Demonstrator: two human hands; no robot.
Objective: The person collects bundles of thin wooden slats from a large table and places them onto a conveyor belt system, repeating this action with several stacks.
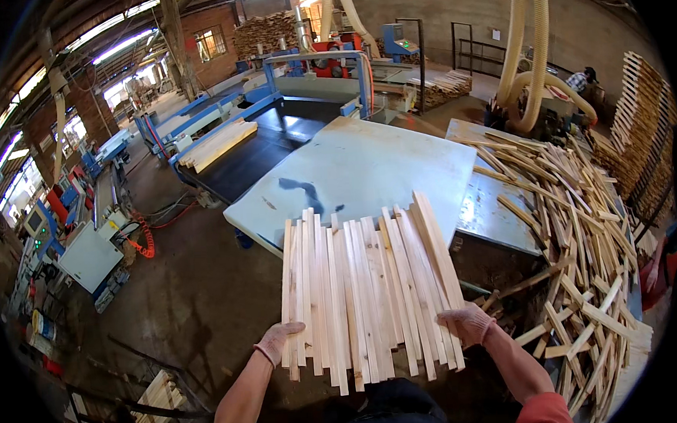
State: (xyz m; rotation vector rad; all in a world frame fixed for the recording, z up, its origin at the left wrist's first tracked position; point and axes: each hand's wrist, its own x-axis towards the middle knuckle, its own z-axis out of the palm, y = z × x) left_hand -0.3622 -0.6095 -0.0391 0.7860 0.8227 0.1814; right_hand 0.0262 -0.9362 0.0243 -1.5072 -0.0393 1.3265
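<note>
A row of pale wooden strips, laid side by side with uneven ends, is held in front of me between both hands. My left hand, in a light work glove, presses on the outer left strip near its close end. On the other side my right hand, gloved as well, grips the outer right strip. The far ends of the strips overlap the near edge of a pale metal table; whether they rest on it I cannot tell. Fingers beneath the strips are partly hidden.
Beyond the table, a black conveyor bed carries a small row of strips. A large loose heap of strips lies on the right. A control cabinet stands at left. Ribbed hoses hang near a person at back right.
</note>
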